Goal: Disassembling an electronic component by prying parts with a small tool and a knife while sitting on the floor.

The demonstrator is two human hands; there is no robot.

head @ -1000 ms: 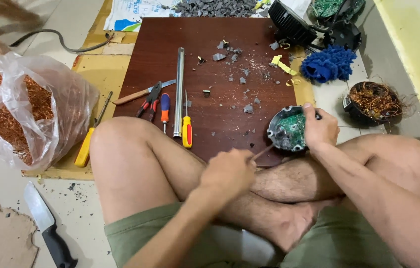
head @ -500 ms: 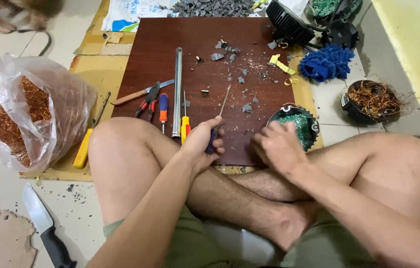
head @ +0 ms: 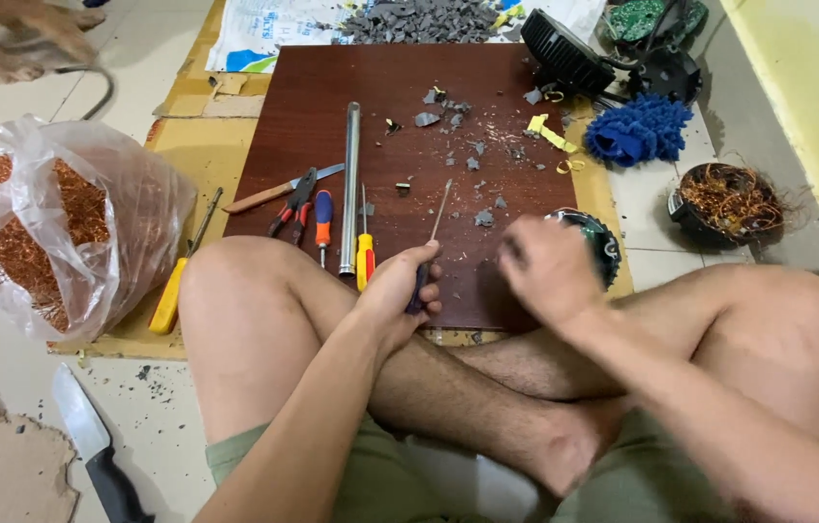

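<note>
My left hand (head: 398, 292) is closed around the dark handle of a thin screwdriver (head: 437, 215), whose shaft points away from me over the dark wooden board (head: 390, 82). My right hand (head: 547, 266) is blurred, its fingers curled, just left of a round black part with a green circuit board (head: 609, 244) at the board's right edge. Whether it grips that part I cannot tell. Both forearms rest over my crossed bare legs.
On the board lie a metal tube (head: 349, 184), pliers (head: 293, 201), two screwdrivers (head: 364, 254) and grey fragments (head: 448, 107). A bag of copper wire (head: 42, 232) sits left, a knife (head: 90, 446) on the floor, and a blue bundle (head: 637, 131) and a bowl of copper wire (head: 724, 199) right.
My left hand carried the thin screwdriver from the round part to the board's near edge. My right hand let go of the part's top and moved left of it.
</note>
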